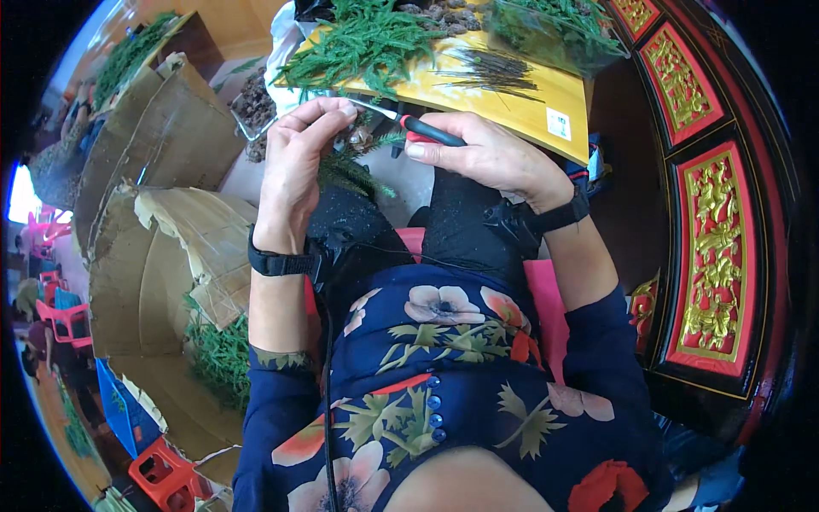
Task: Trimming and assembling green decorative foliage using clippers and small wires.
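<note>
My right hand point(486, 154) is wrapped round a tool point(431, 130) with a red and black handle and a thin metal shaft, much like a screwdriver. Its tip points left, to the fingertips of my left hand point(311, 128). There thumb and forefinger are pinched together; what lies between them is too small to make out. Just below these fingers hangs a green needle-leaved sprig point(354, 173), over my lap. A small brownish thing point(362, 138) shows beside it, unclear in shape. Whether my left hand holds the sprig cannot be seen.
Ahead stands a yellow table point(478, 107) with green sprigs point(363, 47), dark thin sticks point(495, 72) and pine cones point(452, 17). Torn cardboard boxes point(141, 290) with greenery crowd my left. A carved gold-and-red panel point(715, 256) rises at right. A red stool point(162, 474) is lower left.
</note>
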`<state>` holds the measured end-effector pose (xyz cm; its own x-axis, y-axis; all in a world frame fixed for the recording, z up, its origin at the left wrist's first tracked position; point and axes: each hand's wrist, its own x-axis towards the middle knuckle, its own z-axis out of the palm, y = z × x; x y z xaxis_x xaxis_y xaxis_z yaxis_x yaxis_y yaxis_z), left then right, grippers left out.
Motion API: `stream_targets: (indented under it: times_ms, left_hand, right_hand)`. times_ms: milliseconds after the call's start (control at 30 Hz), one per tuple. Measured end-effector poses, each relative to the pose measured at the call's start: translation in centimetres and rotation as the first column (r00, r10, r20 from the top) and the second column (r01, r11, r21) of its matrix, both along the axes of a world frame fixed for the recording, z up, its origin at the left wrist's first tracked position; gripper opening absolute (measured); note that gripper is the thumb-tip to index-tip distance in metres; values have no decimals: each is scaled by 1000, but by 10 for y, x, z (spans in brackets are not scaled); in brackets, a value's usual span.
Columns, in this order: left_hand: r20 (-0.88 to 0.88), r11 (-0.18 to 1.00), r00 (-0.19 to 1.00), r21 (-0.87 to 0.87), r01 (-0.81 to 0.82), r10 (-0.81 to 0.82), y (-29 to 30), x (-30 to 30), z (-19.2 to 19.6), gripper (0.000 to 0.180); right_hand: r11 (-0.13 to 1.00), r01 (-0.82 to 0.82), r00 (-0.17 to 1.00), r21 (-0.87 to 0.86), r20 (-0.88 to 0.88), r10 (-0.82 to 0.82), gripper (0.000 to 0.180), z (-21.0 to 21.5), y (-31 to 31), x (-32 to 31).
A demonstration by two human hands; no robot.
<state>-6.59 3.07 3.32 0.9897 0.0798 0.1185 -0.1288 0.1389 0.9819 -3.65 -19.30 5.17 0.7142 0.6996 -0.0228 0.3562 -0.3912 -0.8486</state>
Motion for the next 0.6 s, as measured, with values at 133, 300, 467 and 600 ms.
stream_targets:
  times_ms: [133,300,467,600]
  left_hand:
    - [-12,1000,1000,-4,7,-7,0,1,-2,12]
    - [-36,1000,999,-27,9,-10,-3,0,-2,11]
    - [7,997,1000,73,-8,7,-3,-3,3,10]
    - [53,994,997,90,-59,54,-3,-2,-3,10]
  right_hand:
    - [999,38,997,7,-61,-37,31,0,2,-1]
    - [999,43,999,-15,18,-43,30,-10,4,1]
    - [982,134,969,-131,225,-102,32,-3,7,-9]
    - [960,253,891,-119,416,-183,33,-7,12,-19]
